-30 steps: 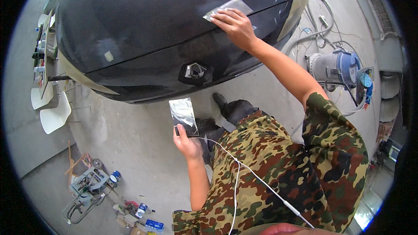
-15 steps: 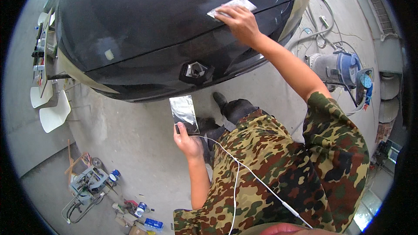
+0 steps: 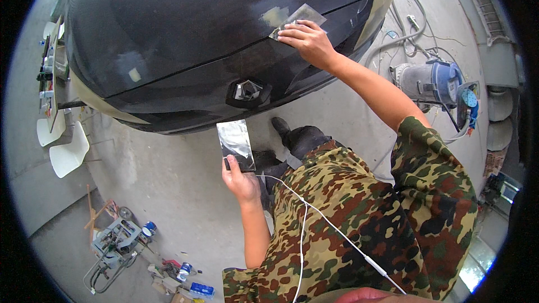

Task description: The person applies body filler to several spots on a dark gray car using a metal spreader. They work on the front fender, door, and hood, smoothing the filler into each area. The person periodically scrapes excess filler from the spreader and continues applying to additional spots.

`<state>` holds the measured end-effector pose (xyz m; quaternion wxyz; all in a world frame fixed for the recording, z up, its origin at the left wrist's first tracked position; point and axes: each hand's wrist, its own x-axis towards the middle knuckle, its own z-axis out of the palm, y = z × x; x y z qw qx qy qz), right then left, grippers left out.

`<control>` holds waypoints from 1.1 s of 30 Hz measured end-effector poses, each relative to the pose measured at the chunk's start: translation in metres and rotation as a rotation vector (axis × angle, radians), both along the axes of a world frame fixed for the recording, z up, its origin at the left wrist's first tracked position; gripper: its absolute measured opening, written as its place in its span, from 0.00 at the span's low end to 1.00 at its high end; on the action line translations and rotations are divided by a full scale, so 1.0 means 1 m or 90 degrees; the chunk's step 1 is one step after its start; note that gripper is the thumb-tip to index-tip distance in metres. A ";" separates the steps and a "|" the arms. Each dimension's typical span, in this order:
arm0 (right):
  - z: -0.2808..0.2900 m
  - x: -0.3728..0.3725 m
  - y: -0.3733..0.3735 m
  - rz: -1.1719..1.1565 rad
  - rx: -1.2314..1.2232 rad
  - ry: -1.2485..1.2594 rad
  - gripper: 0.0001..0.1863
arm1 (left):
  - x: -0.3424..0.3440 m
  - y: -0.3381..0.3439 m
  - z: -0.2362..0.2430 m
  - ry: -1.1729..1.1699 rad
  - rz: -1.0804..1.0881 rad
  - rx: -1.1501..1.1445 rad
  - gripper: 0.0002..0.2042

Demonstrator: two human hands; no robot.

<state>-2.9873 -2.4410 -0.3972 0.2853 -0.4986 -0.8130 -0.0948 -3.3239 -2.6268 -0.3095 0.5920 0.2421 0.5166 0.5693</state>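
In my right hand [image 3: 307,39] is a thin, flat metal putty spreader [image 3: 309,15], gripped with the fingers laid across it. It is over the black car hood [image 3: 168,28], close to the seam along its front edge. Just left of it, a pale beige filler patch [image 3: 275,17] sits on a dull sanded area. A smaller patch [image 3: 134,74] shows farther left. Lower down, my left hand [image 3: 242,184] grips a shiny rectangular metal plate [image 3: 234,137] by its near end, thumb on top, in front of the bumper. Dark smears cover the plate's near part.
A diamond-shaped emblem [image 3: 247,90] is on the car's front. To the right stand a blue-and-grey vacuum [image 3: 429,81] and looping hoses [image 3: 412,39]. White chairs [image 3: 70,150] are at left; a metal-framed device [image 3: 117,241] and cans lie lower left. White earphone wires [image 3: 337,233] cross my shirt.
My right hand and the spreader have shifted toward me, and the spreader is tilted more steeply. The beige patch beside it is now uncovered. My left hand keeps its hold on the plate.
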 end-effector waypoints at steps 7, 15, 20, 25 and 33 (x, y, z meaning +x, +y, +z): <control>0.033 0.013 -0.038 -0.032 0.089 0.067 0.17 | 0.001 -0.017 0.024 -0.006 -0.004 0.014 0.19; 0.101 -0.023 -0.125 -0.140 -0.164 0.683 0.15 | -0.010 -0.051 0.060 -0.077 -0.063 0.040 0.21; 0.126 -0.048 -0.170 -0.110 -0.311 1.190 0.15 | 0.000 -0.045 0.066 -0.072 -0.010 -0.066 0.14; 0.143 -0.107 -0.206 -0.003 -0.306 1.364 0.15 | -0.022 -0.036 0.066 -0.065 -0.105 -0.002 0.09; 0.175 -0.219 -0.263 -0.006 -0.234 1.412 0.17 | -0.063 -0.029 0.061 -0.129 -0.261 -0.017 0.10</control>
